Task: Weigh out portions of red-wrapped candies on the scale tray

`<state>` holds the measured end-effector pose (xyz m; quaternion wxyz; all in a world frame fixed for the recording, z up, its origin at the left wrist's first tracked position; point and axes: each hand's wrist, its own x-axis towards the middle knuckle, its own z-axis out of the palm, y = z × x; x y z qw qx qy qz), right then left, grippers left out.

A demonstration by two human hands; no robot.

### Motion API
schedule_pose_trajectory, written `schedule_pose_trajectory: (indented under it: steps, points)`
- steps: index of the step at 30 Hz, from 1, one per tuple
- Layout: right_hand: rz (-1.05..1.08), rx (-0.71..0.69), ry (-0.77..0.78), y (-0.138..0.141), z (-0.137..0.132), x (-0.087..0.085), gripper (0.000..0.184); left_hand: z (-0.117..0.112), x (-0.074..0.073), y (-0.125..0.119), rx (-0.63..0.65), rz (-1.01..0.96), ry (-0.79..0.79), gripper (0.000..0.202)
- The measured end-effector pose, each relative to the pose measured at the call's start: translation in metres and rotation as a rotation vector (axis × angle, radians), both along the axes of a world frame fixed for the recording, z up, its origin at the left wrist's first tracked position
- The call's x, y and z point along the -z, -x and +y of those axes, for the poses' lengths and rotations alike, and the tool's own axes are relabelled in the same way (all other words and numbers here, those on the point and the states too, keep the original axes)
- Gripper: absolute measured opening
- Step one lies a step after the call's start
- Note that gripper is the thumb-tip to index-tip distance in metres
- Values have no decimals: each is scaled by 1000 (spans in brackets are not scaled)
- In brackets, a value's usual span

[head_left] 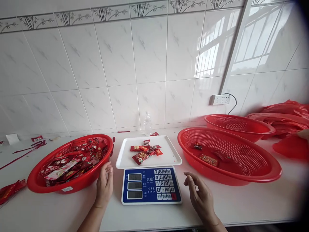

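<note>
My left hand [105, 184] is open beside the right end of a red plastic basket [79, 180] full of red-wrapped snack packets [89, 149]; no item shows in it. My right hand [200, 195] is loosely curled, with a gap between thumb and fingers and nothing visible in it. It hovers right of the digital scale [151, 186], in front of a second red basket [231, 174] holding a few packets [209, 159]. Several small red packets [141, 157] lie on the scale's white tray [125, 159]. The scale's display figures are too faint to read.
A clear plastic bottle [147, 123] stands by the tiled wall behind the tray. Another red basket [238, 124] and red plastic bags [287, 112] are at the back right. Red strips [31, 148] and a red packet [11, 191] lie left. Another person's hand [304, 133] shows at the right edge.
</note>
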<state>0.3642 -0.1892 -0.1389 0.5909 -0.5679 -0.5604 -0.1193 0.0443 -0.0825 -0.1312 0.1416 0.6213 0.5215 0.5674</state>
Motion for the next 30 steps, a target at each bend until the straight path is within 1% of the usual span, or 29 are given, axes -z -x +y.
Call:
schedule_pose_trajectory:
  steps: [4,9,15,19,22,24,25,27,28,30]
  points:
    - [5,-19,21,0,0,-1,31,-4,-1,0,29,-9,31,47]
    - [-11,-28,58,0,2,2,34,-7,0,-1,72,-82,37,50]
    - [-56,14,52,3,4,-1,32,-16,0,-3,156,-128,66,47]
    - [-94,50,26,4,2,1,27,-20,6,-3,140,-102,4,38]
    - [-118,66,1,3,-4,2,21,-22,5,-1,104,4,-95,31]
    - [-165,37,-16,1,-6,-7,17,-22,-4,-2,121,107,-185,26]
    - [-203,11,-22,0,-5,-15,15,-21,-11,-4,144,161,-233,24]
    - [-289,-52,-5,-1,3,-38,12,-17,-29,-10,210,262,-296,21]
    - [-328,-75,13,-1,10,-51,12,-14,-40,-15,251,305,-297,19]
    - [-379,-123,99,1,29,-77,12,-5,-62,-28,365,381,-226,16]
